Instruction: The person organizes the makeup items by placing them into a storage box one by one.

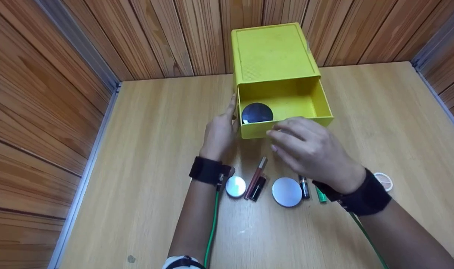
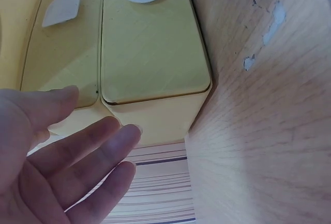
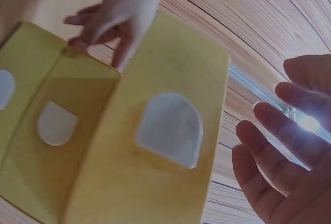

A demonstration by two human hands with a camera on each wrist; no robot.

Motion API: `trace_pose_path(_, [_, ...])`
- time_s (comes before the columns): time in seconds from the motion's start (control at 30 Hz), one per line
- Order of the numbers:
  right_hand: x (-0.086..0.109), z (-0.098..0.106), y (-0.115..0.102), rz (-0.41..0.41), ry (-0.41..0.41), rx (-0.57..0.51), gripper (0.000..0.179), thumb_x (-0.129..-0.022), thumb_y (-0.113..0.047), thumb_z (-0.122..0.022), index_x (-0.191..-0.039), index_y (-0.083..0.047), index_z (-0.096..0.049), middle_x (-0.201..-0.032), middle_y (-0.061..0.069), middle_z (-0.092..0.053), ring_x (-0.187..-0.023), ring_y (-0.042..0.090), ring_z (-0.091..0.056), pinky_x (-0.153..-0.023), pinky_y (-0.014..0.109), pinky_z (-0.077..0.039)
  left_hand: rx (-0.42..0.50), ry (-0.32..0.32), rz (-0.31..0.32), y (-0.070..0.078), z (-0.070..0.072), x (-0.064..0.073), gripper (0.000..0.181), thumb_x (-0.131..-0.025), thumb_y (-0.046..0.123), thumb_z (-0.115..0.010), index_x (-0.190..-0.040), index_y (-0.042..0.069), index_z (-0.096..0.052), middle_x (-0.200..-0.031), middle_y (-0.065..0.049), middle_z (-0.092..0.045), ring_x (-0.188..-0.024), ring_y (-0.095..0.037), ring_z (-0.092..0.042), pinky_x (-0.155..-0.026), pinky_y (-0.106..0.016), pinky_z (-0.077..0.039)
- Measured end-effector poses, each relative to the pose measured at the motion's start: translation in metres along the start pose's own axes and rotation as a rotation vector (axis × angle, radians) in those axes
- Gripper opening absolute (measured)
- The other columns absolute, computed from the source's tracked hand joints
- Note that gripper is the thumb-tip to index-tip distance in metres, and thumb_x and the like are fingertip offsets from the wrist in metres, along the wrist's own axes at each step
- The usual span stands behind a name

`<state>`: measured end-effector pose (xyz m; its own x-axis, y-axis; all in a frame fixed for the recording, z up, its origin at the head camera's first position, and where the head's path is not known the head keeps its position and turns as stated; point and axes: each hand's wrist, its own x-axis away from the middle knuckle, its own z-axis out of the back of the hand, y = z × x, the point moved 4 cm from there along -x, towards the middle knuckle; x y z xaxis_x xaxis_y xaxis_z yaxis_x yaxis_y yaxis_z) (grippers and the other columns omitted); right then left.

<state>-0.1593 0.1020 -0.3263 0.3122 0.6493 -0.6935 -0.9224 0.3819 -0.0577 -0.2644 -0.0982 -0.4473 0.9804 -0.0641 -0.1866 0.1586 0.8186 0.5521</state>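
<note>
A yellow drawer box [image 1: 275, 52] stands with its top drawer [image 1: 286, 121] pulled out. Inside at the drawer's left lies a dark round disc [image 1: 257, 112]. My left hand [image 1: 220, 132] is at the box's left side, fingers loosely extended by the drawer; whether they touch it I cannot tell. Over the drawer's front edge is my right hand [image 1: 309, 149]; the right wrist view shows its fingers [image 3: 274, 167] relaxed and spread, holding nothing. White tab handles [image 3: 170, 128] mark the drawer fronts.
Below the drawer lie a small round compact [image 1: 235, 186], a lip gloss tube [image 1: 256, 179], a dark tube [image 1: 258, 188], a larger silver compact [image 1: 287, 192], a black tube [image 1: 304, 186], a green tube [image 1: 321, 195] and a round pale case [image 1: 383, 181]. Wood-panelled walls [image 1: 204, 37] enclose the table.
</note>
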Motion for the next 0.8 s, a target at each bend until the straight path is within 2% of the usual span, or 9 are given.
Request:
trace_pose_path(0.07, [0.008,-0.002,-0.001,0.004,-0.003,-0.004,0.025,-0.093,-0.017,-0.064,-0.112,-0.001,-0.071,-0.104,0.015,-0.067,-0.092,0.03,-0.064,-0.079,0.043,-0.054,0.013,0.019,-0.008,-0.002,-0.001,0.001,0.074,-0.099,0.023,-0.059,-0.155,0.037,-0.013,-0.069,-0.001,-0.061,-0.049,-0.017,-0.048,-0.048,-0.028,-0.04])
trace_pose_path(0.2, [0.026,-0.006,-0.001,-0.015,-0.039,-0.001,0.027,-0.097,-0.021,-0.06,-0.113,-0.002,-0.071,-0.106,0.015,-0.067,-0.096,0.03,-0.064,-0.081,0.044,-0.054,0.043,0.072,-0.063,-0.004,-0.003,-0.001,0.069,-0.099,0.02,-0.06,-0.155,0.029,-0.022,-0.087,-0.005,-0.071,-0.057,-0.014,-0.057,-0.054,-0.026,-0.046])
trace_pose_path(0.37, [0.049,-0.013,0.0,-0.055,-0.103,-0.009,0.028,-0.097,-0.023,-0.058,-0.114,-0.004,-0.07,-0.108,0.013,-0.067,-0.097,0.029,-0.063,-0.081,0.043,-0.054,0.058,0.124,-0.085,-0.008,-0.006,-0.003,0.065,-0.098,0.019,-0.062,-0.154,0.026,-0.03,-0.092,-0.006,-0.073,-0.066,-0.016,-0.063,-0.06,-0.027,-0.049])
trace_pose_path(0.5, [0.067,-0.023,-0.002,-0.079,-0.131,-0.022,0.029,-0.098,-0.024,-0.057,-0.115,-0.005,-0.07,-0.109,0.012,-0.067,-0.097,0.028,-0.063,-0.08,0.042,-0.054,0.064,0.154,-0.09,-0.009,-0.005,-0.003,0.063,-0.097,0.017,-0.063,-0.153,0.025,-0.034,-0.084,-0.005,-0.071,-0.063,-0.016,-0.06,-0.057,-0.027,-0.047])
trace_pose_path(0.63, [0.085,-0.036,-0.003,-0.099,-0.171,-0.033,0.031,-0.097,-0.027,-0.058,-0.113,-0.004,-0.07,-0.109,0.012,-0.067,-0.099,0.028,-0.063,-0.084,0.044,-0.052,0.05,0.18,-0.099,-0.009,-0.004,-0.004,0.06,-0.097,0.016,-0.063,-0.151,0.022,-0.038,-0.069,-0.004,-0.063,-0.055,-0.016,-0.051,-0.051,-0.028,-0.042])
trace_pose_path(0.8, [0.107,-0.052,-0.004,-0.123,-0.278,-0.013,0.04,-0.089,-0.032,-0.07,-0.116,-0.003,-0.068,-0.11,0.012,-0.065,-0.101,0.028,-0.061,-0.088,0.045,-0.05,0.061,0.18,-0.084,-0.008,-0.005,-0.005,0.059,-0.098,0.019,-0.061,-0.151,0.025,-0.038,-0.059,-0.001,-0.051,-0.051,-0.015,-0.044,-0.049,-0.028,-0.038])
